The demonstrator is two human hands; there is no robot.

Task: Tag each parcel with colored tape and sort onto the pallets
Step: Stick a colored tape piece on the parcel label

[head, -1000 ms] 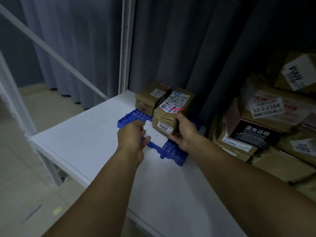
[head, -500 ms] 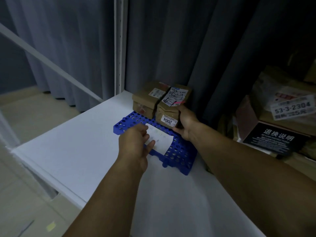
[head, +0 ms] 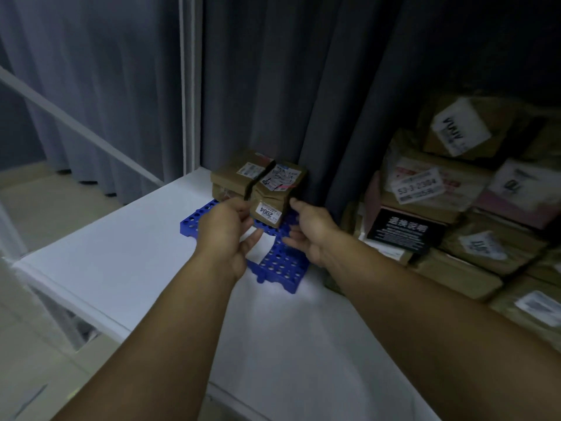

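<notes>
Right hand (head: 309, 235) is now off the taped parcel (head: 274, 192) it gripped half a second ago. Its fingers are apart and relaxed, with the index tip just beside the parcel's right edge; contact unclear. Left hand (head: 226, 230) has moved up from the white slip (head: 262, 252) to the parcel's front-left corner. Its fingers are bent and the thumb lies over the slip, but I cannot tell if it pinches anything. The parcel sits on the blue pallet (head: 282, 268) at the back, hard against a second parcel (head: 238, 177), with a pink tape strip (head: 285, 187) showing on top. The change reads as placement done for this one: tagged, sorted, released. Next is likely a fresh one from the parcel pile (head: 455, 238) on the right of the white shelf (head: 136, 262).
</notes>
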